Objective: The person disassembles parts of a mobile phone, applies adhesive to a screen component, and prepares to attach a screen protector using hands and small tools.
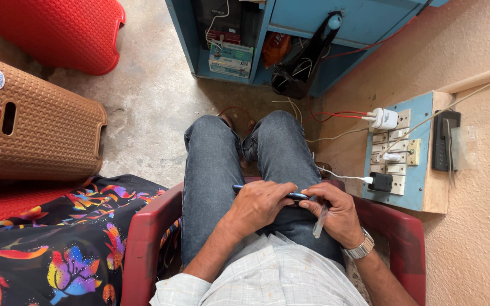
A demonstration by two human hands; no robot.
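I sit in a red plastic chair (143, 238) in blue jeans, looking down at my lap. A dark, flat phone (239, 188) lies edge-on across my thighs, held at both sides. My left hand (259, 205) covers its middle from above with fingers curled around it. My right hand (336, 211), with a metal wristwatch (359, 248), grips the phone's right end and also pinches a thin clear film strip (320, 221) that hangs down from the fingers.
A blue switchboard (421, 164) with plugs, a white adapter (384, 119) and a black charger (380, 182) is fixed to the wall at right. A blue cabinet (290, 39) stands ahead. A brown plastic stool (35, 124) and a floral cloth (58, 249) are at left.
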